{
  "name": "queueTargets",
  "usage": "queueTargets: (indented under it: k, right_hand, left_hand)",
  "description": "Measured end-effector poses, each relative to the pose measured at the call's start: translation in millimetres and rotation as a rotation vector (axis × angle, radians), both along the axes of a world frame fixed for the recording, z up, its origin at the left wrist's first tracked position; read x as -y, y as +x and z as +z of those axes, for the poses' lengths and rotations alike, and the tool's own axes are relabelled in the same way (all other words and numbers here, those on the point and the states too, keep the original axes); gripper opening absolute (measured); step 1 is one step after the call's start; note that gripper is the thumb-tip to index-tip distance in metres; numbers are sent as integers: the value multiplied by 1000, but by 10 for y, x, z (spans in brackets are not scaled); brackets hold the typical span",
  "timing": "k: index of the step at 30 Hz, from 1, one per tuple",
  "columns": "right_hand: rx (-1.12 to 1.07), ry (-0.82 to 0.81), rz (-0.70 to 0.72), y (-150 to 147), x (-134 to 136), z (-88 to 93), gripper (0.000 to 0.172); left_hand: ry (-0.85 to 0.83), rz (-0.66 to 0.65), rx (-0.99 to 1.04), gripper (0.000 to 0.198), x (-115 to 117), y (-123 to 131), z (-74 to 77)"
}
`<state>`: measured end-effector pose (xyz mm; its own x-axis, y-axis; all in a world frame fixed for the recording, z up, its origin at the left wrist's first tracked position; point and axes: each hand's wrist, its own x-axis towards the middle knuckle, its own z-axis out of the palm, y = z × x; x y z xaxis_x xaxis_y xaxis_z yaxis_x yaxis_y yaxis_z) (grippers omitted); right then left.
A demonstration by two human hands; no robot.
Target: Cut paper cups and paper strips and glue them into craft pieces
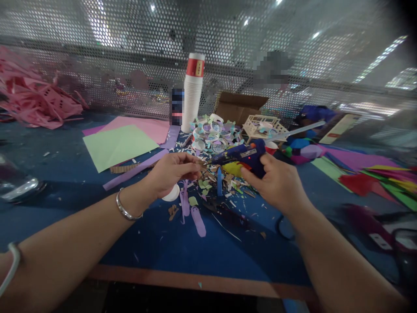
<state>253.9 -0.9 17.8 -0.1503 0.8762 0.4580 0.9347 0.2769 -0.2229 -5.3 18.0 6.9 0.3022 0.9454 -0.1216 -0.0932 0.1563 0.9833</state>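
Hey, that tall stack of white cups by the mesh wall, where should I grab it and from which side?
Probably wrap a hand around the cup stack at its lower half, coming from the front, over the tape rolls. It stands upright, tall and narrow, so a high grip could tip it or lift off only the top cups.

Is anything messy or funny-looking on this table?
Yes. Cut paper scraps lie scattered over the blue table between the left hand and the right hand, which holds a glue gun. Pink paper is heaped far left.
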Motion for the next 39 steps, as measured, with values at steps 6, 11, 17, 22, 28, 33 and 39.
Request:
queueTargets:
  k: [6, 11, 17, 22, 28, 33, 39]
  right_hand:
    - [0, 0, 32, 0, -16, 9, 36]
    - [-4, 1, 57, 5, -25, 9, 35]
    - [-20, -51, 61, -19, -6, 40, 35]
    - [1, -32, 82, -12, -9, 44, 36]
    - [0, 4, 121, 6, -17, 29, 38]
    - [-25, 29, 154, 16, -25, 16, 39]
    - [-50, 35, 154, 15, -23, 10, 38]
  left_hand:
    - [12, -5, -27, 7, -15, -5, -17]
    - [28, 8, -16, 9, -27, -5, -33]
    - [48, 27, -11, 12, -32, -9, -62]
    - [56, 33, -16, 11, -32, -8, -66]
    - [33, 56, -23, 11, -33, -6, -38]
    - [34, 56, -26, 14, -23, -17, -26]
    - [52, 71, -28, 11, -18, -5, -32]
